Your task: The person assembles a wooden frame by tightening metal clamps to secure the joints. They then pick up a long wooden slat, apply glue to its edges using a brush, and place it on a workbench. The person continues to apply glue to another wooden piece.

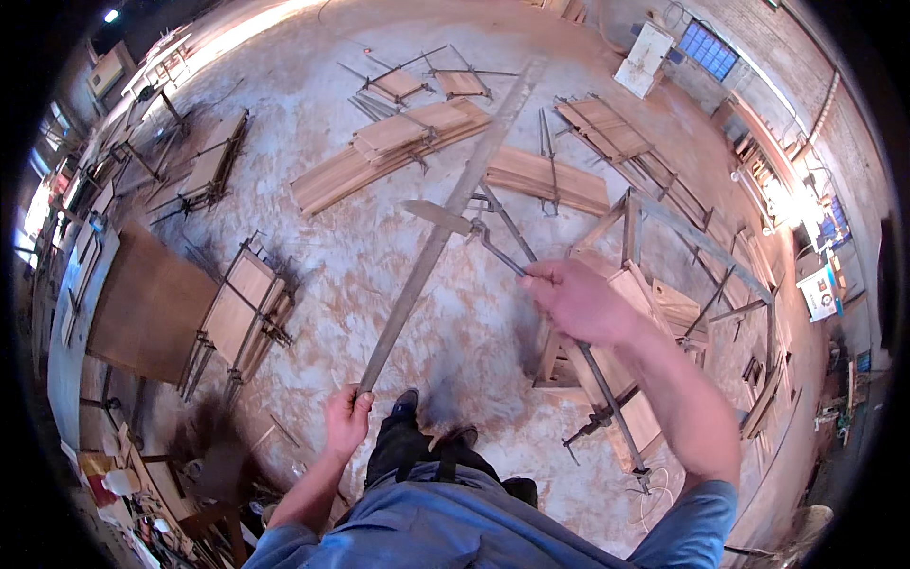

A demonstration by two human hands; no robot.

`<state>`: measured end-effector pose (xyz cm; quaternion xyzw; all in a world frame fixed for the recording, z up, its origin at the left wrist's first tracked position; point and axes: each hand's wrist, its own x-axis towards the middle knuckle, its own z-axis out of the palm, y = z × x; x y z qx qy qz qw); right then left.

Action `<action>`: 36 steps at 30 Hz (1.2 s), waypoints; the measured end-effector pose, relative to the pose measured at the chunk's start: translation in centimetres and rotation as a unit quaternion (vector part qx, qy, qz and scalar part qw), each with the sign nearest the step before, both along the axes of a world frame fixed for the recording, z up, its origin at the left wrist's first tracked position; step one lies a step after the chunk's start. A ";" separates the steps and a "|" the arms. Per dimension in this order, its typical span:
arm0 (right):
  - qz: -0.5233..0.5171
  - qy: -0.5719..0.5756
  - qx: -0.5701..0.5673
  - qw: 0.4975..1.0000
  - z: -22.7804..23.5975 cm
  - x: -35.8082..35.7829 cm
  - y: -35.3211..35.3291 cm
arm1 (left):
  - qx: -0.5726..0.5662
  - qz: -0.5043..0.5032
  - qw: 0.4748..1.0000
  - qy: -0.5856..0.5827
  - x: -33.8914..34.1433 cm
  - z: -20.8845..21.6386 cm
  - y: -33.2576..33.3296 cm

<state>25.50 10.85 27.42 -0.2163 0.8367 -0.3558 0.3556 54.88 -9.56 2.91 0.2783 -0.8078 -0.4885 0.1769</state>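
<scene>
Slanting away rightward — long strip (428, 261), near end in left hand (347, 420)

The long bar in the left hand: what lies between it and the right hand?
A bent metal rod, gripped by the right hand, reaching toward the crosspiece on the long bar; dusty floor shows beyond, in the head view.

The bare left hand (349, 419) gripped the lower end of a long, flat, grey-brown bar (413, 284), while the bare right hand (580, 302) held a thin, bent, dark metal rod (500, 254) above a dusty grey floor (322, 256) strewn with pale brown wooden panels (332, 185).
</scene>
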 end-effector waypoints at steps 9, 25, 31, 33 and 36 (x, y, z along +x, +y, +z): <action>-0.349 -0.159 -0.320 0.866 -11.3 7.6 -2.6 | 0.105 -0.100 0.986 -0.078 -2.4 4.8 3.2; -0.104 0.242 -0.200 0.944 -16.9 5.3 3.5 | 0.387 -0.241 0.887 -0.076 -3.7 4.4 0.5; -0.144 0.029 -0.344 0.927 -22.5 13.1 -1.6 | 0.212 -0.155 0.965 -0.011 -11.3 8.4 -0.7; -0.120 0.036 -0.268 0.955 -20.3 13.5 -4.0 | 0.239 -0.140 0.961 -0.009 -13.6 9.6 -2.1; -0.114 0.120 -0.166 0.972 -19.0 13.2 -5.3 | 0.355 -0.132 0.924 0.045 -17.8 10.9 -0.9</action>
